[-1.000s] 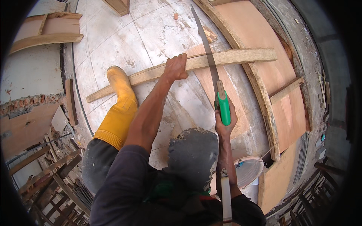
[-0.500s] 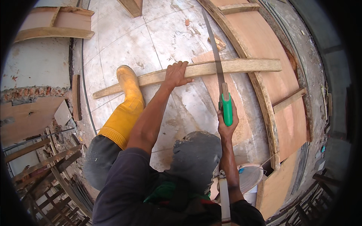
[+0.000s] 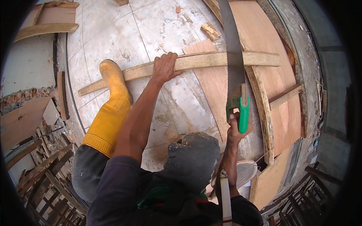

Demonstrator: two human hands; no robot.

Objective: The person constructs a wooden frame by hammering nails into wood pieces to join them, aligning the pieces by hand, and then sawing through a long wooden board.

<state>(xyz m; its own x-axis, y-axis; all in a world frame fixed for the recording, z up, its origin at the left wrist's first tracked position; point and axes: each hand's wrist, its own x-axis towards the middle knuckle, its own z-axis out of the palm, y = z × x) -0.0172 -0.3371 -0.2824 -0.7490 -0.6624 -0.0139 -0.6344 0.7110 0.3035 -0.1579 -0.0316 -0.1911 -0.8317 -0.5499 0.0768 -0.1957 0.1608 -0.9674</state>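
A long wooden batten (image 3: 205, 60) lies across in front of me, its right end over the edge of a wood-framed panel. My left hand (image 3: 163, 68) is closed over the batten near its middle, fingers over the far edge and thumb along the near side. In my right hand (image 3: 236, 130) is a handsaw (image 3: 235, 56), gripped by its green handle. The blade points away from me and passes above the batten, its flat side showing and its teeth on the left. Whether it touches the wood I cannot tell. My yellow boot (image 3: 111, 86) presses on the batten's left part.
The wood-framed plywood panel (image 3: 264, 94) stretches along the right. A loose plywood sheet (image 3: 211, 90) lies under the batten on the stained tile floor (image 3: 113, 35). Beyond are a wood offcut (image 3: 210, 31) and a small orange block (image 3: 178, 9). A round pan (image 3: 247, 175) sits by my right forearm.
The saw has turned from nearly edge-on to showing its broad side, and it has shifted right along the batten. My left hand keeps its hold. The whole view has shifted slightly.
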